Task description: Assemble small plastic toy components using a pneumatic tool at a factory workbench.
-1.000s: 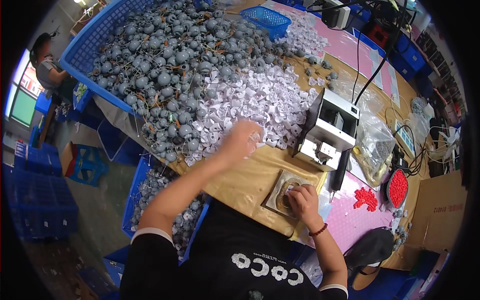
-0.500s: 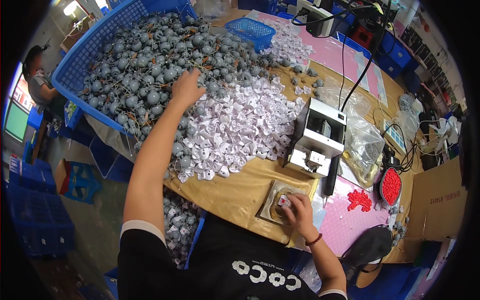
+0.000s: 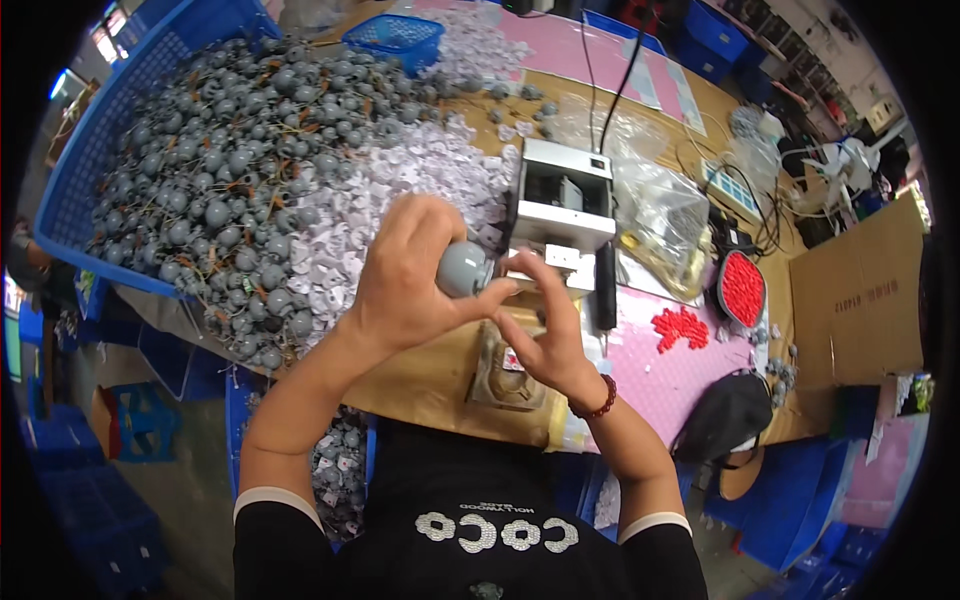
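Note:
My left hand (image 3: 405, 275) is closed around a grey ball-shaped part (image 3: 463, 269), held over the table in front of me. The part's narrower end points right, toward my right hand (image 3: 548, 335). There my right index finger and thumb are curved and apart, close to that end and the tip of my left thumb; I cannot make out anything between them. Below the hands sits a small square block fixture (image 3: 500, 388) with a little white-and-red piece (image 3: 512, 361) in it. A white-and-black bench machine (image 3: 562, 205) stands just beyond my right hand.
A blue basket (image 3: 60, 205) spills grey ball parts (image 3: 215, 160) across the left. White plastic pieces (image 3: 335, 235) are heaped beside them. To the right are red pieces (image 3: 680, 328), a dish of more red pieces (image 3: 741, 290), a black bag (image 3: 725, 415) and a cardboard box (image 3: 860, 290).
My left hand has come back from the grey pile with a ball-shaped part. My right hand has lifted off the block fixture to meet it. The whole view has shifted.

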The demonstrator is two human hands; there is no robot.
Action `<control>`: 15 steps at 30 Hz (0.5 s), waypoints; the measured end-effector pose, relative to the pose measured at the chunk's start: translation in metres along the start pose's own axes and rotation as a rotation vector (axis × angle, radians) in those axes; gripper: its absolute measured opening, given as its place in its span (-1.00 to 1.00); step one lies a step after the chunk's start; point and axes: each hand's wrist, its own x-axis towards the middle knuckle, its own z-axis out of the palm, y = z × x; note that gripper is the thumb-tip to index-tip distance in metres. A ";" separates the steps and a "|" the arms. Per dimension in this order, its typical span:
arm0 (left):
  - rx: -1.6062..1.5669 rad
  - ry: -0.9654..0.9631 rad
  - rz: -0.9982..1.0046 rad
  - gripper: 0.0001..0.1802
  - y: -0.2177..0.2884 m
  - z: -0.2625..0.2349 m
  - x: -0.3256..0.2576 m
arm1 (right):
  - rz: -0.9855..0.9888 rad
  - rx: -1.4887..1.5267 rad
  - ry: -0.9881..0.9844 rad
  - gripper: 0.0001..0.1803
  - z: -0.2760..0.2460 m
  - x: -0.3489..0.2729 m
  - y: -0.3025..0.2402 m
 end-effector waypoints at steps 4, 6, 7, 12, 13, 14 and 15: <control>-0.250 -0.105 -0.345 -0.53 0.018 0.039 -0.048 | 0.621 0.626 -0.143 -0.66 -0.033 -0.041 0.010; -0.231 -0.287 -0.539 -0.51 0.025 0.049 -0.081 | 0.797 0.641 -0.183 -0.73 -0.043 -0.062 0.018; -0.223 -0.378 -0.607 -0.51 0.028 0.058 -0.099 | 0.709 0.461 -0.191 -0.77 -0.043 -0.077 0.026; -0.227 -0.512 -0.686 -0.59 0.054 0.091 -0.167 | 0.236 -0.256 -0.281 -0.86 -0.031 -0.112 0.042; -0.219 -0.499 -0.649 -0.62 0.057 0.094 -0.172 | 0.216 -0.304 -0.292 -0.83 -0.028 -0.114 0.043; -0.211 -0.484 -0.611 -0.66 0.060 0.098 -0.176 | 0.194 -0.354 -0.302 -0.79 -0.026 -0.116 0.044; -0.201 -0.474 -0.581 -0.68 0.062 0.102 -0.179 | 0.161 -0.396 -0.315 -0.78 -0.024 -0.115 0.047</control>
